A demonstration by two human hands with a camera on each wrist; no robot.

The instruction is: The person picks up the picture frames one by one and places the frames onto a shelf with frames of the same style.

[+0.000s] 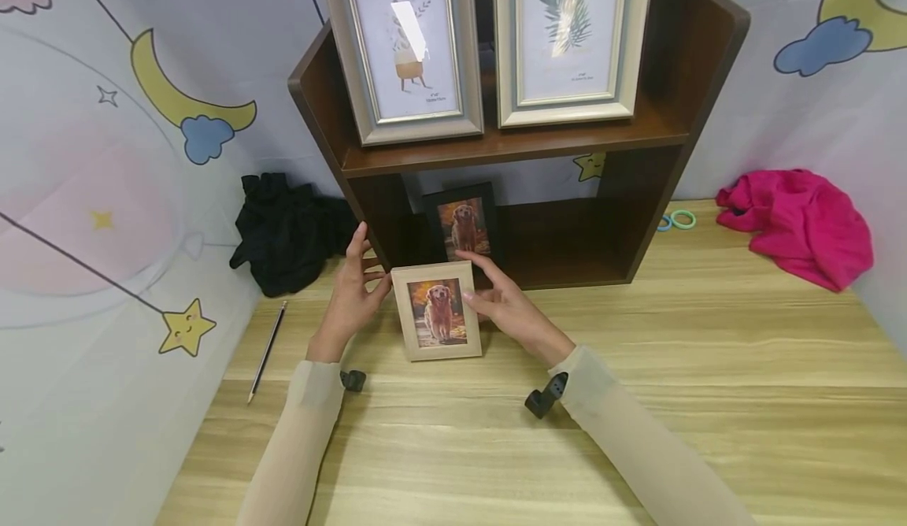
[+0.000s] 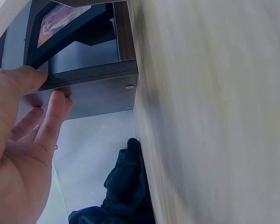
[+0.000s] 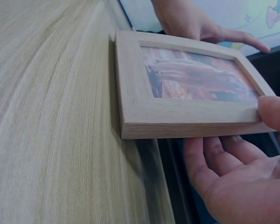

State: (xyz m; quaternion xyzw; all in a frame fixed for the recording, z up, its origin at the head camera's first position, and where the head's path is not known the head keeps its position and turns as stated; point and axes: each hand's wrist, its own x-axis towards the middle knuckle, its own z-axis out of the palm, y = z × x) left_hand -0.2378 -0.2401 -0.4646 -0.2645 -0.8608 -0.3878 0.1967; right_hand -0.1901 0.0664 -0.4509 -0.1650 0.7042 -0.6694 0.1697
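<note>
A light wood photo frame [image 1: 405, 313] with a dog picture stands tilted back on the table, in front of the shelf's lower level. My right hand [image 1: 516, 315] holds its right side, thumb on the front border and fingers behind, as the right wrist view shows. The left hand [image 1: 349, 298] is at the left side panel [image 2: 98, 95] of the brown shelf. In the left wrist view its thumb lies at the panel's front edge and its extended fingertips [image 2: 57, 98] touch the outer face. A black photo frame [image 1: 494, 219] with a similar dog picture leans inside the lower level.
Two larger frames, one with a potted plant [image 1: 471, 109] and one with a leaf [image 1: 503, 77], stand on the upper shelf. Black cloth [image 1: 283, 235] and a pencil [image 1: 268, 353] lie left; pink cloth [image 1: 801, 223] and a green ring [image 1: 683, 227] lie right.
</note>
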